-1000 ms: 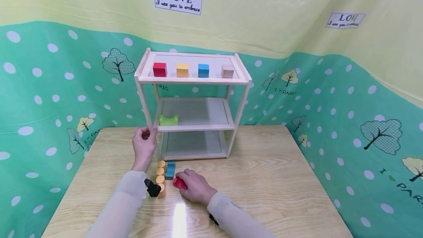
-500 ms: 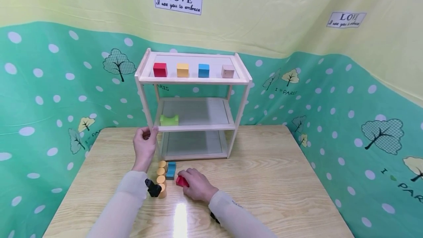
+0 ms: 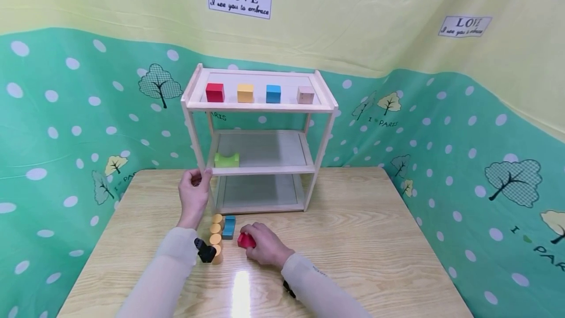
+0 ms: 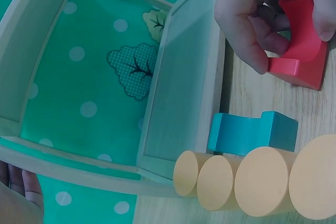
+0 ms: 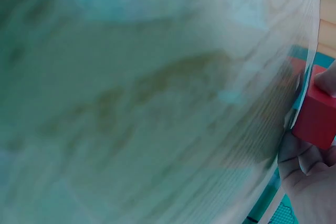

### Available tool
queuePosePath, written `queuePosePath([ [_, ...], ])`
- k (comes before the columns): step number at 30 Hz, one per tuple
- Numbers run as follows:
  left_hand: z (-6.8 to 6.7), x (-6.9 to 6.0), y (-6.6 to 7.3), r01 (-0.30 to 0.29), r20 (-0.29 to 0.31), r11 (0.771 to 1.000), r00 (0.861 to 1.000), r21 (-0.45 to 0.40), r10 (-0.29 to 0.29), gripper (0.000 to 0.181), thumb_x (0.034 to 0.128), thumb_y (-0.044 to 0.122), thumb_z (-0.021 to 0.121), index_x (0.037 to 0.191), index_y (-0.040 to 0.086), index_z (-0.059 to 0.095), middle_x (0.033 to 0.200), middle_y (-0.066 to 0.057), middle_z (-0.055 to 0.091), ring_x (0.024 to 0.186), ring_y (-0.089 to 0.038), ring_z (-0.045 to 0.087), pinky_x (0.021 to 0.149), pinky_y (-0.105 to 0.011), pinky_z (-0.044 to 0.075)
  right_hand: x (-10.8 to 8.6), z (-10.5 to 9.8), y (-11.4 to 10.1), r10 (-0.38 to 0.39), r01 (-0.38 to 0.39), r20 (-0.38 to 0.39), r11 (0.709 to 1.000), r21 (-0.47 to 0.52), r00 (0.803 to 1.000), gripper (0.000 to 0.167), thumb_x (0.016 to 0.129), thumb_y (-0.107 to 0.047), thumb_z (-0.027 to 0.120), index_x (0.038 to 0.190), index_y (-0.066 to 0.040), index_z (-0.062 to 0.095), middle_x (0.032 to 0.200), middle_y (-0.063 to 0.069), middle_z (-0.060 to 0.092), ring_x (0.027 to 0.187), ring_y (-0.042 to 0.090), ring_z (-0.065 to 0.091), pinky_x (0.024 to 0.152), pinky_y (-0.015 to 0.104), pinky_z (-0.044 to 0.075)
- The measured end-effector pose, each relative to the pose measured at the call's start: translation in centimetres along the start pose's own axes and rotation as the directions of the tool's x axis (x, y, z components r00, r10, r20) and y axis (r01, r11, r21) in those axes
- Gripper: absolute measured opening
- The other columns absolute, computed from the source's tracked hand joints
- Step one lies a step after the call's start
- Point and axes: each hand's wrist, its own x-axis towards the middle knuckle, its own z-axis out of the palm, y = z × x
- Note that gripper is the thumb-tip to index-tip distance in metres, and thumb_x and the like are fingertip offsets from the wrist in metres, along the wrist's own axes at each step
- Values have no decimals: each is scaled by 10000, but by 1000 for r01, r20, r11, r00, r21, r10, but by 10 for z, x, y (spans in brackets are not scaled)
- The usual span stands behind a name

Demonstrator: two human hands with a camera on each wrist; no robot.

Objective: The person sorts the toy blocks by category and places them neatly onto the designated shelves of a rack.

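Note:
In the head view my left hand grips the front left post of a pale wooden shelf rack, at the height of the middle board. My right hand pinches a red block with a scooped-out curve between thumb and fingers, low over the tabletop. The left wrist view shows that red block tilted, its curved hollow facing the fingers. Just left of it in the head view lies a blue curved block, beside a row of several yellow cylinders. Part of the red block is hidden by my fingers.
A green curved block stands at the left of the middle board. On the top board a red cube, yellow cube, blue cube and plain wood cube form a row. Patterned cloth hangs behind the wooden table.
My right hand has shifted the red block a little to the right, away from the blue block. The left hand stays on the rack's post.

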Motion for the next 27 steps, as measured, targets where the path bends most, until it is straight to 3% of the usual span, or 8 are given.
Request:
queuePosePath([
  [27, 0, -1, 1, -2, -6, 1000, 1000, 6, 2, 454, 904, 429, 631, 1092, 21, 569, 964, -29, 555, 862, -138, 506, 706, -215, 424, -4, -17, 3, -3, 3, -9, 1000, 30, 1000, 497, 774, -157, 702, 1236, -258, 549, 1070, -105, 543, 942, 44, 480, 819, 212, 456],
])
